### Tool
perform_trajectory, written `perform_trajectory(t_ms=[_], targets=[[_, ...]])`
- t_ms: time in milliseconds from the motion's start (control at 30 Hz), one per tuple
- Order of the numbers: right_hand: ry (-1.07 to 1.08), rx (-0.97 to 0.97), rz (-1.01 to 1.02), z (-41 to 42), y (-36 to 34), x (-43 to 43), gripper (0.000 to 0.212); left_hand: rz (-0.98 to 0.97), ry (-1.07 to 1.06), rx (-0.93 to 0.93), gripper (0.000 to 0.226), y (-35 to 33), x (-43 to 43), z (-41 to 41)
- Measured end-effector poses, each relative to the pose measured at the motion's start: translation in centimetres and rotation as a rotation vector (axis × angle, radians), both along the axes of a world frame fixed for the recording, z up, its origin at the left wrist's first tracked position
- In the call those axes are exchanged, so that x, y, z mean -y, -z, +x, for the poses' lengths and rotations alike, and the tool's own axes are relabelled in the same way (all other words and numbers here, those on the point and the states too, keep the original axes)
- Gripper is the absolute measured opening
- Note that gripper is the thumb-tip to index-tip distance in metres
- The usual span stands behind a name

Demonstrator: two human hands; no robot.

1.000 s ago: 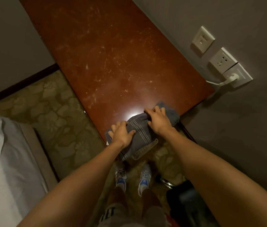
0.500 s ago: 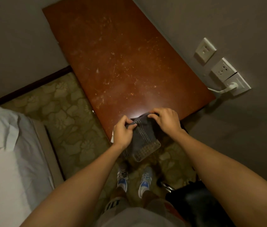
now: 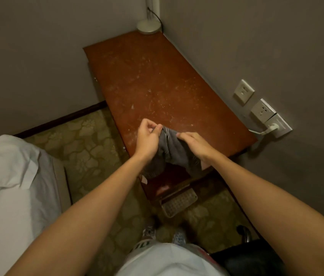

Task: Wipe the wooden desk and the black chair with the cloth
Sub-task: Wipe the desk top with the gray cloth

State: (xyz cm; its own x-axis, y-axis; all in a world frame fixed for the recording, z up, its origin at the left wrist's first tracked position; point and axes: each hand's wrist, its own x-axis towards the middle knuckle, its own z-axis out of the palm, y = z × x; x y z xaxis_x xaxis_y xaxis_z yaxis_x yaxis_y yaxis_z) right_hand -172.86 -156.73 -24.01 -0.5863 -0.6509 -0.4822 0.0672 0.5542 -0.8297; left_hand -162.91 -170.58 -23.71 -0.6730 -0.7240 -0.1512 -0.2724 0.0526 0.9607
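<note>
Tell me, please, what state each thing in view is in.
wooden desk, speckled with pale marks.
cloth, bunched, at the desk's near end.
left hand, pinching the cloth's edge.
right hand, laid over the cloth, thumb hidden.
white plug, seated in the lowest wall socket.
middle socket, empty.
</note>
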Motion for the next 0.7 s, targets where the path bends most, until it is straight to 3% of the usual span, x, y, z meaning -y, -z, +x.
perform_trajectory(t_ms=[233,400,467,533,700], targets=[[0.135,-0.003,0.003,0.9,0.4,1.4,0.031,0.006,0.143,0.107,0.016,0.9,3.0,0.8],[0.066,0.111,0.072,2.2,2.9,1.5,0.020,-0.234,0.257,0.362,0.018,4.3,4.0,3.1],[0.094,0.042,0.103,2.0,3.8,2.2,0.017,-0.448,0.296,0.474,0.017,4.6,4.4,3.2],[0.108,-0.090,0.144,1.2,4.7,2.9,0.017,-0.555,0.347,0.473,0.016,5.2,5.4,2.7],[-0.125,-0.406,0.382,0.7,8.5,3.3,0.029,-0.518,0.420,0.526,0.023,9.1,6.2,2.2]])
